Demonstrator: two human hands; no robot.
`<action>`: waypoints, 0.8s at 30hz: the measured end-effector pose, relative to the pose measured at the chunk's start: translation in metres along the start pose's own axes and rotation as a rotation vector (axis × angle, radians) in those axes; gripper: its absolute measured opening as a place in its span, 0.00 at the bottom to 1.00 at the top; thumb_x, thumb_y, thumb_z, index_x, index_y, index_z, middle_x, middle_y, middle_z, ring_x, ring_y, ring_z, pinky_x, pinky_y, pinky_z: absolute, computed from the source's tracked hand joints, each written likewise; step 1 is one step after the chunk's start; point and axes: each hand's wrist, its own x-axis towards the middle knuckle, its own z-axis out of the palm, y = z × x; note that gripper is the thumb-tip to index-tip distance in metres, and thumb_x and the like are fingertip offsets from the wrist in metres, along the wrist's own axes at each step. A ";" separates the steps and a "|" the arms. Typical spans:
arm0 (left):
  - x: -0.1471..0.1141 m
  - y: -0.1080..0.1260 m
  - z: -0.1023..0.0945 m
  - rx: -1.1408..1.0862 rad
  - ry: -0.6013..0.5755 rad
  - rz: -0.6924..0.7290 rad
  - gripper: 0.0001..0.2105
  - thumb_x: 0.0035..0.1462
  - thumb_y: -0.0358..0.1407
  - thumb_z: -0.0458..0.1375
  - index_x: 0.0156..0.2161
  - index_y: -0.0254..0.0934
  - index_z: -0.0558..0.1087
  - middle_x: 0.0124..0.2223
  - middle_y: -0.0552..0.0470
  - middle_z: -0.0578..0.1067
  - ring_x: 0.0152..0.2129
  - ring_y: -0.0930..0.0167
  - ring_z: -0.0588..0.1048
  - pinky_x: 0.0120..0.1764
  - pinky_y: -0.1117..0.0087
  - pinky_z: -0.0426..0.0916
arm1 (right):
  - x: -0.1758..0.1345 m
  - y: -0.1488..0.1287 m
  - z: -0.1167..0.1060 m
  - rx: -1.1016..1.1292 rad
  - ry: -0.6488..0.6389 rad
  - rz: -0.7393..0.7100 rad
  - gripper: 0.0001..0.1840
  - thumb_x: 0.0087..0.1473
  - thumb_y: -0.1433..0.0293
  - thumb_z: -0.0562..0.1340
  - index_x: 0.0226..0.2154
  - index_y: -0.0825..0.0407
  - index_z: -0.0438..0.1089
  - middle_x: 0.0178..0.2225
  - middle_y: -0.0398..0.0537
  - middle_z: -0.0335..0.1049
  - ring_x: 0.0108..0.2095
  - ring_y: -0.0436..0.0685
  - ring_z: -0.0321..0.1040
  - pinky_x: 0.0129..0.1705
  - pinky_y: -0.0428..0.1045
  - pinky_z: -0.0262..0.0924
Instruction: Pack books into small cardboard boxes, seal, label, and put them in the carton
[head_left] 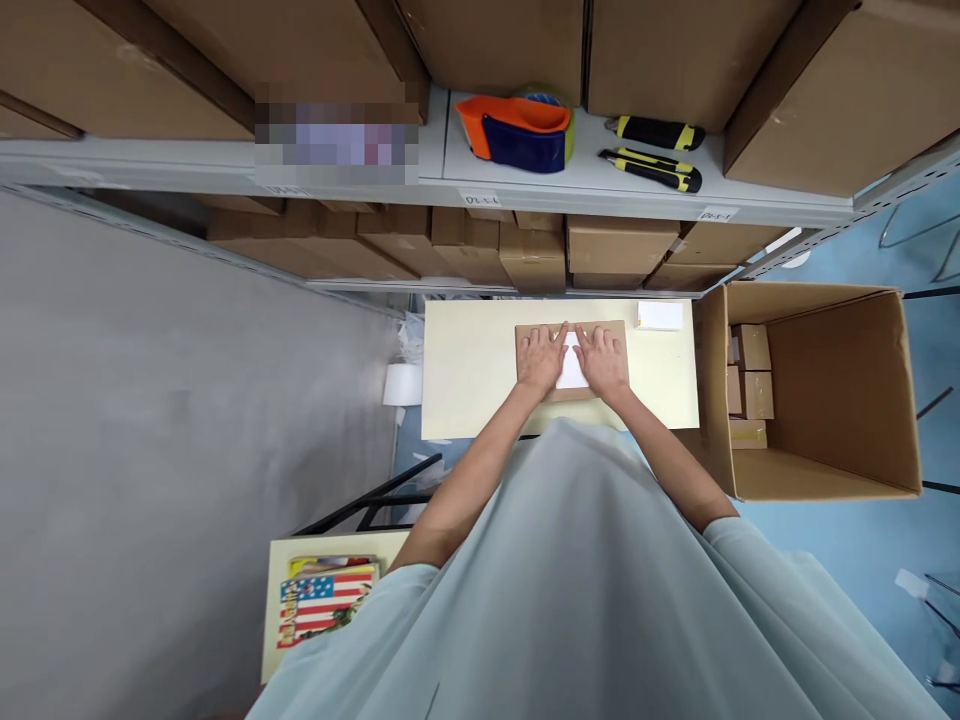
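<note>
A flat brown cardboard box (609, 388) lies on the pale yellow table (472, 370) in front of me. On its top face is a white label (572, 372), partly covered by my fingers. My left hand (543, 356) rests on the label's left side, fingers stretched out and apart. Opposite it, my right hand (600, 358) lies on the right side, its fingers spread too. Both index fingertips come close together near the far edge of the label. Neither hand grips anything. To the right, a small white stack of labels (660, 317) sits on the table's far corner.
A large open carton (836, 390) holding several small boxes (754, 372) stands right of the table. Above runs a grey shelf (352, 180) with cartons, an orange-and-blue tape dispenser (517, 132) and two utility knives (654, 150). Comic books (326, 605) lie on another table at lower left.
</note>
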 end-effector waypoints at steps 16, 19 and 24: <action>-0.073 -0.027 0.033 -0.116 0.033 0.169 0.32 0.76 0.43 0.44 0.78 0.33 0.55 0.79 0.34 0.56 0.77 0.52 0.53 0.74 0.45 0.48 | -0.068 0.014 0.008 -0.039 -0.078 -0.098 0.35 0.76 0.61 0.48 0.77 0.58 0.52 0.78 0.69 0.49 0.77 0.74 0.45 0.71 0.69 0.50; -0.055 -0.021 0.025 -0.083 0.035 0.129 0.32 0.75 0.44 0.45 0.77 0.31 0.57 0.75 0.30 0.62 0.72 0.48 0.59 0.70 0.46 0.53 | -0.046 0.006 0.004 -0.026 -0.075 -0.060 0.35 0.76 0.59 0.49 0.77 0.57 0.54 0.74 0.72 0.56 0.71 0.78 0.52 0.68 0.70 0.52; -0.020 -0.006 0.008 -0.020 0.008 0.049 0.30 0.75 0.39 0.47 0.76 0.30 0.59 0.65 0.28 0.71 0.62 0.47 0.68 0.62 0.48 0.62 | -0.009 -0.006 0.003 0.011 -0.043 0.012 0.32 0.76 0.61 0.48 0.75 0.55 0.58 0.63 0.71 0.67 0.63 0.75 0.60 0.66 0.69 0.54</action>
